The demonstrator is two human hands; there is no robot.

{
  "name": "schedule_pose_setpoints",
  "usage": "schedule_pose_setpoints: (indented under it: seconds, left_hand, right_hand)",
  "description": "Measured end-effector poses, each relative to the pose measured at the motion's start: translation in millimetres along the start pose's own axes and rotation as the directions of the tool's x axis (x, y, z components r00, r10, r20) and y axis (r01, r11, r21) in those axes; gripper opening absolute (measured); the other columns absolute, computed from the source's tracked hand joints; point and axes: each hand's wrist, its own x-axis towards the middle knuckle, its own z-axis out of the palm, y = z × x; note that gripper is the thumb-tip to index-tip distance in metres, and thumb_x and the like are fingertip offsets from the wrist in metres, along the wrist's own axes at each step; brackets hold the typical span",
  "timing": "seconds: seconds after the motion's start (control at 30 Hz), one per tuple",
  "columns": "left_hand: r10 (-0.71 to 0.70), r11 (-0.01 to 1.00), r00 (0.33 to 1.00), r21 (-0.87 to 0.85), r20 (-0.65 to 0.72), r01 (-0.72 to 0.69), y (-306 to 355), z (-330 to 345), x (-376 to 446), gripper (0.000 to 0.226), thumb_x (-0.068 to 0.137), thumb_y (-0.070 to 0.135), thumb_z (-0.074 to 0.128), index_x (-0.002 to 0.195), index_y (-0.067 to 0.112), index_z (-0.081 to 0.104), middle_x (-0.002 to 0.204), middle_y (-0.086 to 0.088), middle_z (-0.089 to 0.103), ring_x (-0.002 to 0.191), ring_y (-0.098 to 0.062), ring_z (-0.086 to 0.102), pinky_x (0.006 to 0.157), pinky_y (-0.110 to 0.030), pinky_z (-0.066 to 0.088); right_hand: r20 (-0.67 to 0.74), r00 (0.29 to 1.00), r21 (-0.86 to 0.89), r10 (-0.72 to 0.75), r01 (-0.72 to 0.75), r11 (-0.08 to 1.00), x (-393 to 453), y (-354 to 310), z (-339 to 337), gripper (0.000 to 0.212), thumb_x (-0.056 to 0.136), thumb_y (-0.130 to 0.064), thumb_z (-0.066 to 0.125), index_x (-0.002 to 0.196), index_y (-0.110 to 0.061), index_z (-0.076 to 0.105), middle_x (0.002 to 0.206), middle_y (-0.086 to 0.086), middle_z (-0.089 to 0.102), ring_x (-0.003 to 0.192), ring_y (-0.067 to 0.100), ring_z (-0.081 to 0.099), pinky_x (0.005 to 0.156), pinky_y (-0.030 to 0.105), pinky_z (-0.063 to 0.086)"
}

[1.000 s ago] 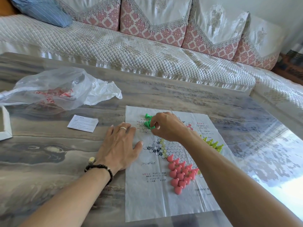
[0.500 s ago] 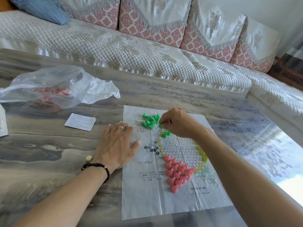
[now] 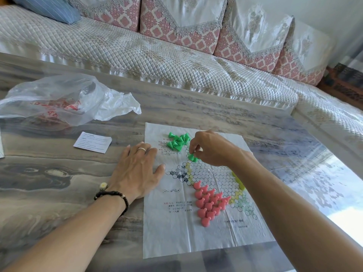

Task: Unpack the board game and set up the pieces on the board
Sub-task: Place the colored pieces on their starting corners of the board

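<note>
Marbled counter [image 3: 196, 114]: paper board [image 3: 176, 236] spread, pink pegs [image 3: 209, 203] done. Left hand [image 3: 135, 171] flat; right hand [image 3: 211, 149] pinching green peg [image 3: 192, 157]; green pile [image 3: 177, 141] left.

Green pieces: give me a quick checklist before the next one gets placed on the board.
1. Paper board lying flat on the table: ok.
2. Left hand pressing the board's left edge: ok.
3. Right hand pinching a green piece over the top point of the star: ok.
4. Piece seated in a circle: cannot tell, fingers hide it.
5. Loose green pile within reach, lying on the printed text: ok.
6. Pink pieces set in their triangle: ok.
</note>
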Motion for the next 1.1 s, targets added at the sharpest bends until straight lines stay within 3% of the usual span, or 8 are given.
schedule_pose_setpoints:
  seconds: [0.33,0.5,0.6,0.77,0.9,1.0,1.1]
  left_hand:
    - [0.003,1.0,1.0,-0.01,-0.011,-0.004,-0.2,0.0,-0.5,0.052,0.093,0.052,0.037,0.133,0.02,0.044,0.145,-0.004,0.038,0.141,-0.02,0.022,0.116,-0.039,0.012]
    - [0.002,1.0,1.0,-0.007,-0.013,-0.002,0.3,-0.1,-0.4,0.052,0.093,0.052,0.036,0.133,0.02,0.043,0.145,-0.004,0.038,0.141,-0.02,0.023,0.116,-0.039,0.012]
    - [0.0,1.0,1.0,-0.002,-0.014,0.0,0.3,-0.3,-0.4,0.052,0.093,0.052,0.036,0.133,0.02,0.043,0.145,-0.004,0.039,0.141,-0.019,0.023,0.116,-0.039,0.012]
    - [0.002,1.0,1.0,0.003,-0.022,-0.002,0.8,-0.7,-0.5,0.052,0.093,0.052,0.035,0.133,0.02,0.043,0.144,-0.003,0.039,0.14,-0.019,0.023,0.116,-0.038,0.012]
    - [0.0,1.0,1.0,0.008,-0.016,0.0,-0.1,0.9,0.1,0.052,0.093,0.053,0.034,0.134,0.021,0.042,0.144,-0.001,0.037,0.141,-0.018,0.021,0.117,-0.038,0.011]
    - [0.001,1.0,1.0,0.012,-0.013,-0.001,0.2,0.3,0.4,0.053,0.093,0.053,0.034,0.135,0.021,0.042,0.144,-0.001,0.038,0.14,-0.018,0.022,0.117,-0.039,0.011]
    - [0.001,1.0,1.0,0.015,-0.015,-0.001,0.7,-0.5,0.0,0.053,0.093,0.052,0.034,0.134,0.02,0.042,0.142,-0.002,0.039,0.138,-0.018,0.027,0.117,-0.039,0.012]
  right_hand:
    - [0.047,0.999,-0.038,-0.022,0.024,0.999,3.7,-0.2,10.4,0.017,0.088,-0.011,0.064,0.101,-0.018,0.071,0.109,-0.003,0.065,0.099,0.014,0.061,0.084,0.028,0.05]
    - [-0.047,0.999,0.055,-0.023,0.025,0.998,8.5,0.5,5.8,0.02,0.088,-0.016,0.063,0.107,-0.017,0.069,0.099,-0.007,0.064,0.084,0.003,0.054,0.075,0.018,0.043]
    - [-0.146,0.989,0.126,0.016,0.002,0.992,20.2,-1.6,10.3,0.018,0.087,-0.011,0.061,0.1,-0.015,0.072,0.095,-0.003,0.071,0.078,0.005,0.06,0.077,0.023,0.053]
    - [-0.124,0.992,0.147,0.036,-0.018,0.989,39.8,-8.7,27.5,0.017,0.082,-0.022,0.072,0.097,-0.014,0.071,0.092,-0.001,0.07,0.082,0.013,0.064,0.078,0.028,0.055]
    - [-0.118,0.992,0.124,0.039,-0.025,0.992,47.7,-10.9,32.8,0.01,0.083,-0.013,0.069,0.093,-0.014,0.071,0.087,-0.002,0.065,0.084,0.017,0.062,0.076,0.031,0.055]
    - [-0.111,0.994,0.124,0.019,-0.005,0.992,49.4,-9.3,29.5,0.022,0.085,-0.007,0.059,0.102,-0.015,0.07,0.092,-0.001,0.067,0.083,0.016,0.062,0.075,0.03,0.054]
    - [-0.197,0.979,0.192,0.054,-0.016,0.981,48.4,-3.2,24.3,0.026,0.086,-0.001,0.053,0.101,-0.01,0.071,0.096,0.002,0.071,0.082,0.015,0.066,0.076,0.027,0.057]
